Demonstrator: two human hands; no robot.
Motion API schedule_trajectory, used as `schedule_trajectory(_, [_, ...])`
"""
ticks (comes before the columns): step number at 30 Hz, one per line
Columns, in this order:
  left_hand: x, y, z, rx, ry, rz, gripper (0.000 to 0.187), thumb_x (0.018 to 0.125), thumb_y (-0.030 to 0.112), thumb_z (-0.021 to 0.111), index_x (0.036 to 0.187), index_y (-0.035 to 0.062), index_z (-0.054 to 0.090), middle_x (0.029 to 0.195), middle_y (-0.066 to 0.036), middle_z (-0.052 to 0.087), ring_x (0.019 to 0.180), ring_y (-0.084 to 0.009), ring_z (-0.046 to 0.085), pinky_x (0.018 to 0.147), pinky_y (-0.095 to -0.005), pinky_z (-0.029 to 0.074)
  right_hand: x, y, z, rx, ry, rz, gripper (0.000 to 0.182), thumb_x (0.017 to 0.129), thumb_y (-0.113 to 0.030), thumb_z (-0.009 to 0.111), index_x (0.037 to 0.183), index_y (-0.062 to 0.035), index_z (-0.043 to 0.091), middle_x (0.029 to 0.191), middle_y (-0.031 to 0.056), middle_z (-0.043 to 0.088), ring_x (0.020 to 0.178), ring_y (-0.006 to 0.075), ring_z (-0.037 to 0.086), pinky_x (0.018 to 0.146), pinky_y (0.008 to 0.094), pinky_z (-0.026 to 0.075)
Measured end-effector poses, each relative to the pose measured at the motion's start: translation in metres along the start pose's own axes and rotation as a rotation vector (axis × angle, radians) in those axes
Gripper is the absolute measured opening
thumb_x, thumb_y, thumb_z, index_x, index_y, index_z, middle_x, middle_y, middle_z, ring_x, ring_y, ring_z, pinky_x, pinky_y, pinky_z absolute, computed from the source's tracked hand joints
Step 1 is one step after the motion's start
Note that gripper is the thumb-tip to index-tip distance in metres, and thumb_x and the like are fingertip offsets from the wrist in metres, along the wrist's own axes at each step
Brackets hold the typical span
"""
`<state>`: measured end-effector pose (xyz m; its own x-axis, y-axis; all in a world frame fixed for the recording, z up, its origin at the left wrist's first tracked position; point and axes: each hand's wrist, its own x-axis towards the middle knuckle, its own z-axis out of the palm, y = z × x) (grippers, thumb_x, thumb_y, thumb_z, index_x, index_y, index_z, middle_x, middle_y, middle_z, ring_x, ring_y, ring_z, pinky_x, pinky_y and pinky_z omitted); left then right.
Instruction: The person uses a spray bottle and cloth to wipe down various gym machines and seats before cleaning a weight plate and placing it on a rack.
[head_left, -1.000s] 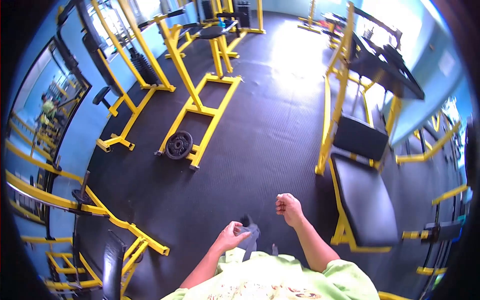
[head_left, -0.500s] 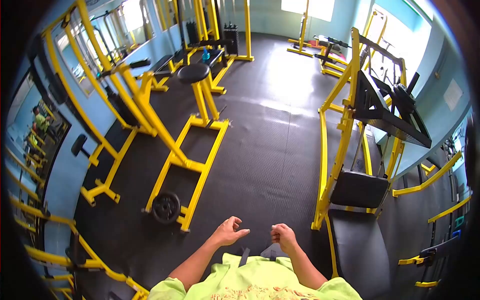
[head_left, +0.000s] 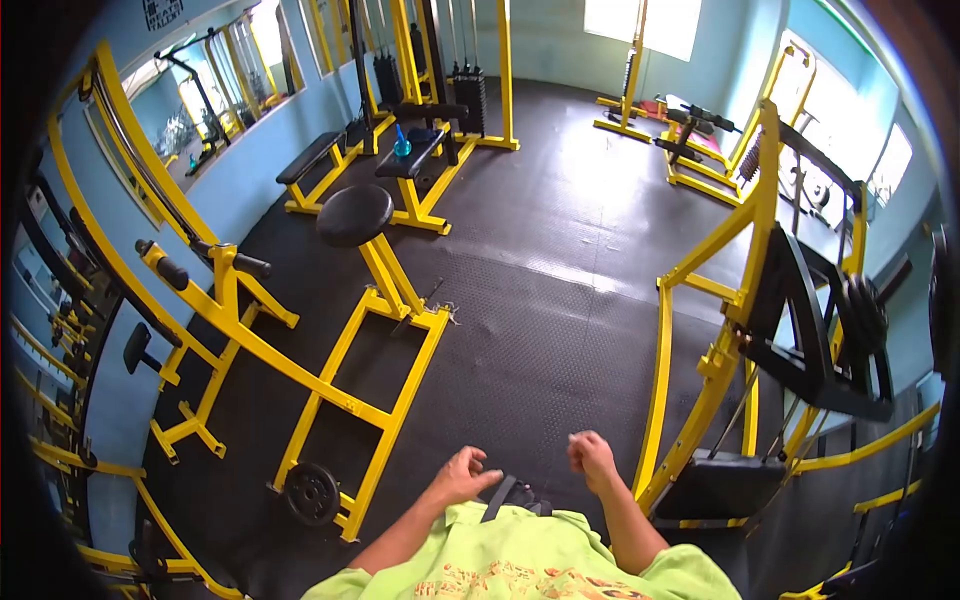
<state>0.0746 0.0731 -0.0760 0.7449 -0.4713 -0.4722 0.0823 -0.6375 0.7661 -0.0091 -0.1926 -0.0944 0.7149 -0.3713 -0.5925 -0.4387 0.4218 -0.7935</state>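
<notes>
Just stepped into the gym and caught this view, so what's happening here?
A person in a lime-green shirt stands on the black rubber floor among yellow steel machines. Both hands are at waist height: the left hand touches a dark strap at the shirt's front, and the right hand is closed in a loose fist beside it. A black weight plate leans against the yellow frame to the left.

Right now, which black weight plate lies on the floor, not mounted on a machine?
The small black round weight plate beside the yellow frame's foot, lower left; the others hang on the right machine.
</notes>
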Motion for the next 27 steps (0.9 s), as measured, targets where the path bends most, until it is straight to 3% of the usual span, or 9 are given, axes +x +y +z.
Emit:
schedule_trajectory(5, [0.115, 0.05, -0.044, -0.097, 0.199, 0.069, 0.064, 0.075, 0.043, 0.077, 0.117, 0.0022, 0.052, 0.101, -0.012, 0.061, 0.09, -0.0208, 0.062, 0.08, -0.0346, 0.052, 0.119, -0.136, 0.051, -0.107, -0.187, -0.17, 0.013, 0.089, -0.018, 0.064, 0.089, -0.0069, 0.056, 0.072, 0.0002, 0.055, 0.059, 0.0085, 0.048, 0.052, 0.0236, 0.042])
schedule_trajectory(9, [0.216, 0.072, -0.074, -0.252, 0.266, 0.047, 0.063, 0.074, 0.039, 0.079, 0.117, 0.0024, 0.051, 0.097, -0.008, 0.06, 0.081, -0.0146, 0.059, 0.076, -0.0307, 0.052, 0.217, -0.183, 0.082, -0.114, -0.167, -0.201, 0.013, 0.089, -0.018, 0.063, 0.089, -0.0067, 0.056, 0.073, 0.0009, 0.056, 0.059, 0.009, 0.049, 0.052, 0.0242, 0.042])
schedule_trajectory(11, [0.273, 0.083, -0.091, -0.26, 0.276, 0.085, 0.062, 0.075, 0.037, 0.079, 0.117, 0.0022, 0.051, 0.094, -0.006, 0.059, 0.077, -0.0126, 0.058, 0.074, -0.0284, 0.052, 0.261, -0.193, 0.089, -0.018, -0.178, -0.101, 0.013, 0.089, -0.018, 0.063, 0.089, -0.0063, 0.056, 0.073, 0.0013, 0.056, 0.059, 0.0096, 0.05, 0.052, 0.0251, 0.042])
schedule_trajectory(13, [0.331, 0.104, -0.115, -0.286, 0.262, 0.081, 0.061, 0.075, 0.038, 0.079, 0.117, 0.0024, 0.051, 0.094, -0.006, 0.059, 0.077, -0.0127, 0.058, 0.074, -0.0284, 0.052, 0.297, -0.206, 0.092, -0.063, -0.115, -0.002, 0.014, 0.089, -0.018, 0.063, 0.087, -0.0058, 0.057, 0.072, 0.0021, 0.056, 0.058, 0.0109, 0.05, 0.051, 0.0265, 0.043])
schedule_trajectory(16, [0.412, 0.151, -0.162, -0.285, 0.261, 0.116, 0.062, 0.075, 0.038, 0.079, 0.117, 0.0026, 0.051, 0.096, -0.008, 0.059, 0.077, -0.0139, 0.059, 0.074, -0.0298, 0.052, 0.352, -0.257, 0.097, -0.004, -0.165, -0.022, 0.015, 0.088, -0.018, 0.064, 0.084, -0.0062, 0.057, 0.07, 0.0023, 0.056, 0.056, 0.0107, 0.05, 0.049, 0.0263, 0.042])
schedule_trajectory(18, [0.45, 0.181, -0.19, -0.146, 0.213, 0.13, 0.069, 0.075, 0.045, 0.077, 0.122, 0.0034, 0.047, 0.105, -0.011, 0.059, 0.088, -0.0187, 0.061, 0.081, -0.0344, 0.051, 0.393, -0.28, 0.089, -0.006, 0.052, 0.032, 0.016, 0.088, -0.021, 0.064, 0.085, -0.0066, 0.057, 0.068, 0.002, 0.055, 0.054, 0.0103, 0.048, 0.048, 0.0262, 0.041])
schedule_trajectory(20, [0.495, 0.203, -0.223, -0.132, 0.214, 0.135, 0.072, 0.075, 0.048, 0.076, 0.124, 0.0045, 0.046, 0.107, -0.013, 0.058, 0.092, -0.0206, 0.061, 0.082, -0.0356, 0.051, 0.444, -0.3, 0.079, 0.02, 0.025, -0.093, 0.018, 0.088, -0.024, 0.063, 0.086, -0.0074, 0.057, 0.067, 0.0017, 0.055, 0.052, 0.0103, 0.048, 0.046, 0.0261, 0.04])
schedule_trajectory(22, [0.539, 0.221, -0.253, -0.117, 0.272, 0.23, 0.072, 0.075, 0.047, 0.075, 0.125, 0.0049, 0.045, 0.107, -0.014, 0.058, 0.091, -0.0215, 0.061, 0.082, -0.0366, 0.051, 0.486, -0.329, 0.089, 0.023, 0.033, -0.042, 0.018, 0.091, -0.026, 0.06, 0.087, -0.0084, 0.057, 0.069, 0.0016, 0.058, 0.052, 0.0097, 0.049, 0.047, 0.0251, 0.041])
schedule_trajectory(27, [0.645, 0.22, -0.299, -0.202, 0.457, 0.128, 0.067, 0.075, 0.041, 0.078, 0.122, 0.006, 0.046, 0.101, -0.011, 0.058, 0.084, -0.0188, 0.06, 0.079, -0.0345, 0.052, 0.617, -0.379, 0.14, -0.117, -0.06, 0.007, 0.014, 0.09, -0.021, 0.062, 0.088, -0.0075, 0.058, 0.071, 0.0017, 0.058, 0.054, 0.0091, 0.049, 0.048, 0.025, 0.04])
